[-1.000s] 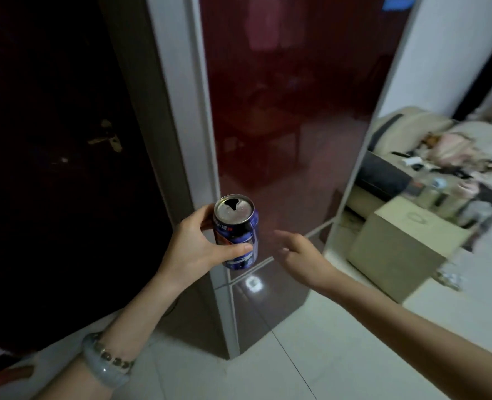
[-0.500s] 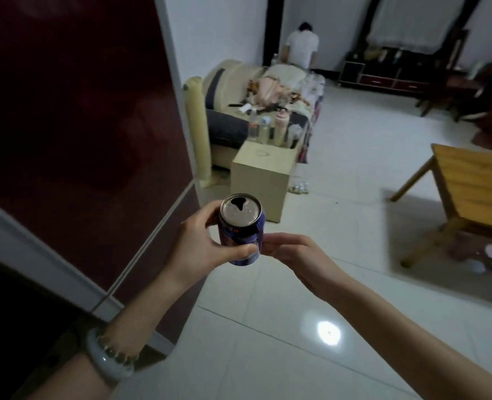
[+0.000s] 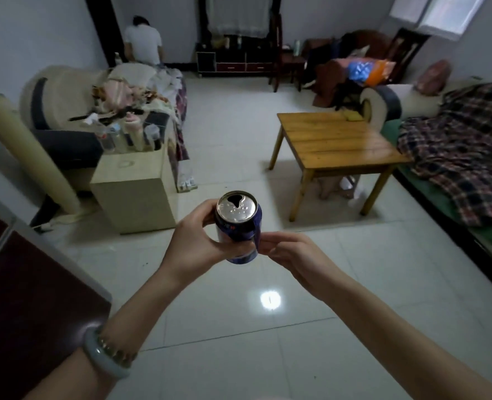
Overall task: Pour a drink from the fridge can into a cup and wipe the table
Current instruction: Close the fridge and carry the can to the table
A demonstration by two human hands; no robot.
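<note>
I hold a blue drink can (image 3: pixel 239 230) upright at chest height, its silver top opened. My left hand (image 3: pixel 193 246) wraps around the can's left side. The fingertips of my right hand (image 3: pixel 294 255) are pinched together against the can's lower right side. Across the tiled floor to the right stands a low wooden table (image 3: pixel 334 140). A small yellow item (image 3: pixel 353 115) lies at the table's far right corner. No cup is visible.
The dark red fridge (image 3: pixel 22 284) is at my lower left. A beige box (image 3: pixel 135 192) with bottles on it stands before a cluttered sofa (image 3: pixel 60 111). A sofa with a plaid blanket (image 3: pixel 458 145) lines the right wall. A person (image 3: pixel 143 41) stands at the back.
The view has swung right from the fridge door to the room, bringing the table into sight. My right hand came up to touch the can, which my left hand keeps holding.
</note>
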